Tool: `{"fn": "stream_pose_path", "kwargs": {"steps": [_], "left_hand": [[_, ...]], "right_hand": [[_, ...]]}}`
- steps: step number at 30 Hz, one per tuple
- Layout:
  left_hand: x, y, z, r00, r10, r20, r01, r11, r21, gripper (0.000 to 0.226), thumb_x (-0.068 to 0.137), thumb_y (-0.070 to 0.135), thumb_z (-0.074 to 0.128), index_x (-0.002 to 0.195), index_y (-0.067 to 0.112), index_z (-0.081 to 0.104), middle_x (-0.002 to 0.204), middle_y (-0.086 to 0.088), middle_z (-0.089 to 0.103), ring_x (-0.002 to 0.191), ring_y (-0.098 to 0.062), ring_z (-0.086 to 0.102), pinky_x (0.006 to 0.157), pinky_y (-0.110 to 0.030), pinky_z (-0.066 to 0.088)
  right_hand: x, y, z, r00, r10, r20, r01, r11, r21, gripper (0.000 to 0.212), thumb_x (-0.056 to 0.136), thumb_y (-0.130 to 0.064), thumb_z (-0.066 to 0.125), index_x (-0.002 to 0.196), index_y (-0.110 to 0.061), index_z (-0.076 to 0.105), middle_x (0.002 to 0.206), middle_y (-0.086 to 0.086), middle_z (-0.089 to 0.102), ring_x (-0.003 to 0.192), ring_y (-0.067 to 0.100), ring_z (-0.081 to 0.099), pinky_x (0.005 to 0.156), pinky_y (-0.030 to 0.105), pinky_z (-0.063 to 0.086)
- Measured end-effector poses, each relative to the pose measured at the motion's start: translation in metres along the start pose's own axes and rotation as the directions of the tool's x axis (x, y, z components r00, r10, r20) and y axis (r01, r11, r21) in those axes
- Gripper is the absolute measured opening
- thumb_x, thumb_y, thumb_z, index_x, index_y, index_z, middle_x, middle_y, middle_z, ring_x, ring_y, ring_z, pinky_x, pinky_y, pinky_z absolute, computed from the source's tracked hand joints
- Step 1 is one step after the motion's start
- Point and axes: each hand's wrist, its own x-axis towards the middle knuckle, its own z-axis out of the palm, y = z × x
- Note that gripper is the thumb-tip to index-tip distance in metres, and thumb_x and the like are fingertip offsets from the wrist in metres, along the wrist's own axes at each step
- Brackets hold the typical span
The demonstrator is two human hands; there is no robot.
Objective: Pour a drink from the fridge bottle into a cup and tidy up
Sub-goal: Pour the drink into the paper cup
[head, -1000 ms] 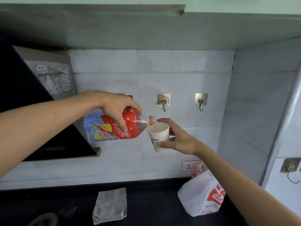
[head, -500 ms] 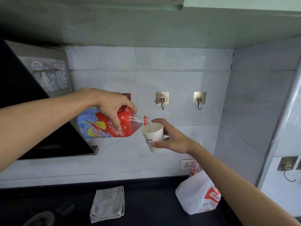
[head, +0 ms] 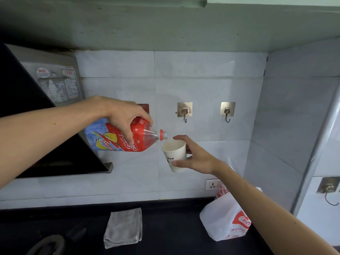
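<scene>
**Bottle tipped at the cup, both held in the air**

The left hand (head: 125, 116) gripped the bottle (head: 127, 139) from above. Its fingers were curled over the red label, and one lay down the near side. The bottle lay almost flat, its open mouth just above the cup's rim. The right hand (head: 196, 157) held the paper cup (head: 174, 153), slightly tilted, with the thumb across the near wall and the fingers wrapped behind.

It was hard to see whether any drink was flowing, or how much was in the cup. The left hand hid part of the bottle's top.

Both things hung well above the dark counter (head: 174, 227). A folded cloth (head: 124, 228) lay below them and a plastic bag (head: 220, 219) stood under the right forearm. The range hood (head: 36, 144) was near the bottle's base.
</scene>
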Motion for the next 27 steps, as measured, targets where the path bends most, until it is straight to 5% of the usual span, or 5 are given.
{"fn": "stream_pose_path", "kwargs": {"steps": [27], "left_hand": [[0.005,0.004,0.009,0.999,-0.005,0.043,0.004,1.000,0.023,0.086,0.063,0.044,0.091,0.138,0.033,0.050,0.115,0.009,0.059,0.097,-0.012,0.063,0.080,-0.026,0.057]], "right_hand": [[-0.008,0.003,0.007,1.000,0.020,0.022,-0.021,1.000,0.011,0.073,0.081,-0.021,0.080,0.139,-0.032,0.036,0.125,-0.005,0.052,0.113,0.020,0.057,0.092,0.033,0.055]]}}
